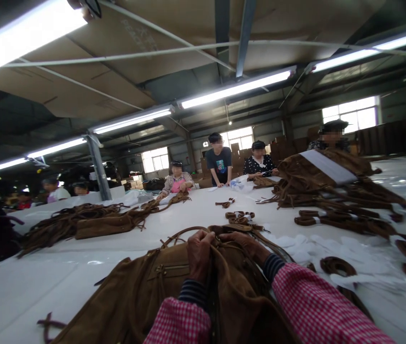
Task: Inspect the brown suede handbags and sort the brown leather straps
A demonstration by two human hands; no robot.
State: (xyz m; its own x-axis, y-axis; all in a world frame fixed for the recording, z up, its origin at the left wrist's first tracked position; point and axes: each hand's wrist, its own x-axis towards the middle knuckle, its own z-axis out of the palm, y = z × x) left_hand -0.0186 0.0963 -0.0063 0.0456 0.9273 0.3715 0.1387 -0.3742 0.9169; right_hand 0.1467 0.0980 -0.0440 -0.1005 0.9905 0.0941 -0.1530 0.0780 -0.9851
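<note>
A brown suede bag [141,291] with a zip pocket lies on the white table [27,286] right in front of me. My left hand [200,255] grips the bag's upper edge near its middle, fingers curled over the suede. My right hand [247,246] holds the same edge just to the right, beside a thin brown strap [183,233] that arcs above the bag. Both sleeves are pink check with striped cuffs.
Piles of brown fringed bags lie at left [91,222] and back right [324,184]. Coiled brown straps [240,217] and white paper sheets [310,246] lie past my hands. Several people stand at the table's far side. A steel post [98,167] rises at the left.
</note>
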